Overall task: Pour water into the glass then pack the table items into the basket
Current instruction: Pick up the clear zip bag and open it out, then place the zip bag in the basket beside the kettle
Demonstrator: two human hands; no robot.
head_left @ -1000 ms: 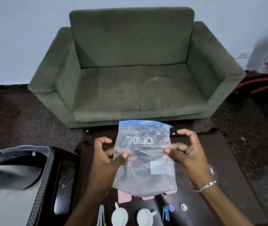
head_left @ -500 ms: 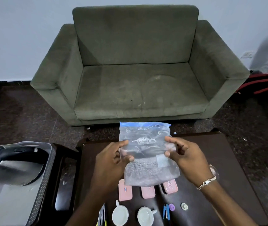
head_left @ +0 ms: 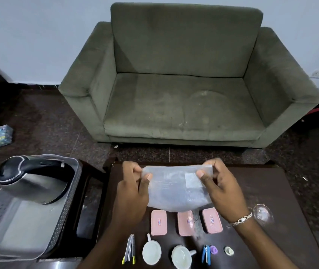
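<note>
- Basket (head_left: 65,206) sits off the bench's left edge, holding the kettle (head_left: 30,179).
- Plastic bag (head_left: 176,189) hangs above the bench (head_left: 282,193) centre; my left hand (head_left: 133,189) and right hand (head_left: 220,185) pinch its top corners.
- I should spread the mouth evenly before loading.
- The glass (head_left: 263,214) by my right wrist is hard to read; water level unclear.
</note>
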